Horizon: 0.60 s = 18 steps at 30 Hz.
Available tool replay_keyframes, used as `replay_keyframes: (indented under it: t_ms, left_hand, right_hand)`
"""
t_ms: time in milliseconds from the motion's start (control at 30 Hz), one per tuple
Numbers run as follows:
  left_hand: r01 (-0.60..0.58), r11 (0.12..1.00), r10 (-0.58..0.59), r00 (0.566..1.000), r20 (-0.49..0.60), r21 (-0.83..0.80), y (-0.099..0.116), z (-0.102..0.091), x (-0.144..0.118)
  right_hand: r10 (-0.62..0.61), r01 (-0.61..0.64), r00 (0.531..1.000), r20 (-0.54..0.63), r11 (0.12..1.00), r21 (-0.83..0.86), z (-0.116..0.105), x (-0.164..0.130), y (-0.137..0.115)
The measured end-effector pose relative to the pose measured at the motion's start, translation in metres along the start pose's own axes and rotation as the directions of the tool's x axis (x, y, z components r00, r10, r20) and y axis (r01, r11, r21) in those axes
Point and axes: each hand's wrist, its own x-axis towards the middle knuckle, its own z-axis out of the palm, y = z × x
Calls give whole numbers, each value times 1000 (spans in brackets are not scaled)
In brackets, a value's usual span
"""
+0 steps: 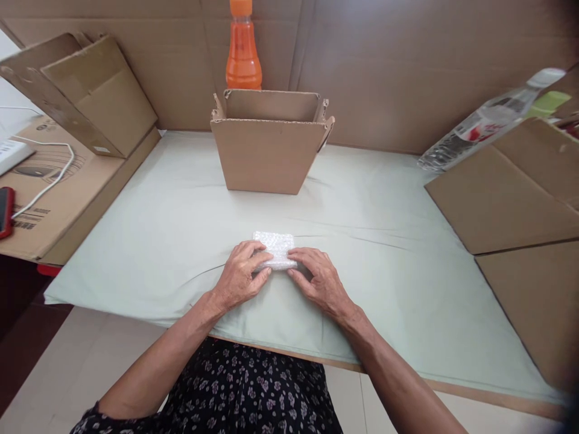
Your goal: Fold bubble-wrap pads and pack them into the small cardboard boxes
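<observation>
A small piece of bubble wrap (pixel 277 247), folded or rolled at its near edge, lies on the pale green cloth (pixel 362 265) near the front of the table. My left hand (pixel 244 268) grips its left end, with the thumb at the near edge and the fingers on top. On the other end, my right hand (pixel 319 274) has its fingers over the wrap and its thumb at the near side. Whether anything is inside the wrap I cannot tell. Beyond the hands stands an open cardboard box (pixel 266 154), its inside mostly hidden.
Behind the box is a bottle of orange drink (pixel 243 57). Cardboard boxes (pixel 102 90) stand at the left, by a white cable (pixel 58 175) and a red-edged phone (pixel 5 211). At right, a clear plastic bottle (pixel 484 126) leans behind a cardboard box (pixel 511 187).
</observation>
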Motion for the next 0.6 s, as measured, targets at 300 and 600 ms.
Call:
replay_keyframes:
  t_ms: [300,600]
  left_hand:
    - [69,998,-69,998,8,-2,-2,0,-3]
    - [70,997,-71,992,101,13,-2,-2,-2]
  right_hand:
    - [-66,63,996,59,996,60,-1,-2,-2]
    - [-28,25,999,44,996,82,-5,-2,-7]
